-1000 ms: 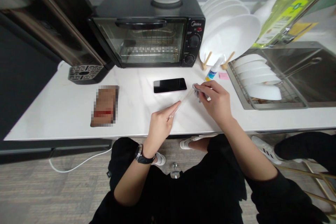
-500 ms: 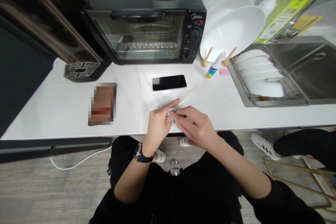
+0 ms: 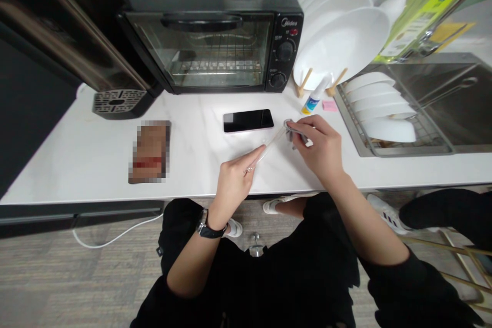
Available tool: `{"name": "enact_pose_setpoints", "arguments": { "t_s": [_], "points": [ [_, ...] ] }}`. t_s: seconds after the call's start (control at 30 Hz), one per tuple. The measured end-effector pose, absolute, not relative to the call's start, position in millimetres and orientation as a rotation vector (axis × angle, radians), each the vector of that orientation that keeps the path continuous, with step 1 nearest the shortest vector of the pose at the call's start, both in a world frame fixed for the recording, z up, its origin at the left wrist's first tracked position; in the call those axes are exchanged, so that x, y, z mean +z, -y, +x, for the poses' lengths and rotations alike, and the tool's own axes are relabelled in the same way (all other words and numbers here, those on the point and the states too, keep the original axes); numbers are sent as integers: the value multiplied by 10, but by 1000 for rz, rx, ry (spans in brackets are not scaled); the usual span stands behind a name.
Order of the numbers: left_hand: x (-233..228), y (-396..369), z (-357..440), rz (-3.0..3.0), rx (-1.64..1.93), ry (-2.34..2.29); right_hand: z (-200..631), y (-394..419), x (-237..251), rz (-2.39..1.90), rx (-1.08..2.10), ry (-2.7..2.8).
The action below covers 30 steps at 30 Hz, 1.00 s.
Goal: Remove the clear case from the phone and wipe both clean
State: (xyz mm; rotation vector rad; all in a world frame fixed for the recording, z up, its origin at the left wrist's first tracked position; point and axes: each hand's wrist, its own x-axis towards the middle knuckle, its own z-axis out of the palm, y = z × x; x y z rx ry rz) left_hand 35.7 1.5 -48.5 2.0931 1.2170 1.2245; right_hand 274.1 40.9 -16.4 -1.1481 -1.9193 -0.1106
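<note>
My left hand (image 3: 233, 180) grips the near end of a clear phone case (image 3: 271, 143), which is seen almost edge-on and slants up to the right over the counter. Pinched in the fingers of my right hand (image 3: 322, 149) is a small grey cloth (image 3: 289, 133), pressed at the far end of the case. Part of the cloth is hidden under those fingers. A black-screened phone (image 3: 248, 121) lies flat just beyond my hands. Behind my right hand stands a small spray bottle (image 3: 312, 102) with a blue and yellow label, beside a pink piece (image 3: 329, 106).
A black toaster oven (image 3: 215, 51) stands at the back, with white plates (image 3: 338, 46) racked to its right. Further right is a sink (image 3: 461, 107) with bowls (image 3: 388, 125) in a wire basket. A blurred-out flat item (image 3: 149, 151) lies left. Another person's shoe (image 3: 386, 212) shows below.
My right hand has slid the cloth from the near end of the case, by my left hand, up and right to its far end. My left hand stays put.
</note>
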Motion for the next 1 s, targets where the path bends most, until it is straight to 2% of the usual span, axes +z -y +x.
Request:
{"name": "enact_pose_setpoints", "arguments": {
  "t_s": [0.2, 0.6, 0.77, 1.0],
  "points": [
    [-482, -17, 374, 2054, 1225, -1250, 2670, -407, -178, -1131, -73, 1912],
    [-447, -20, 364, 2028, 1211, -1239, 2141, 213, -137, -850, 0, 2151],
    [-451, -19, 363, 2063, 1199, -1233, 2206, 186, -128, -889, 2, 2156],
    [-448, -7, 373, 2079, 1197, -1212, 2631, -255, -157, -1136, -70, 1946]
  ]
}}
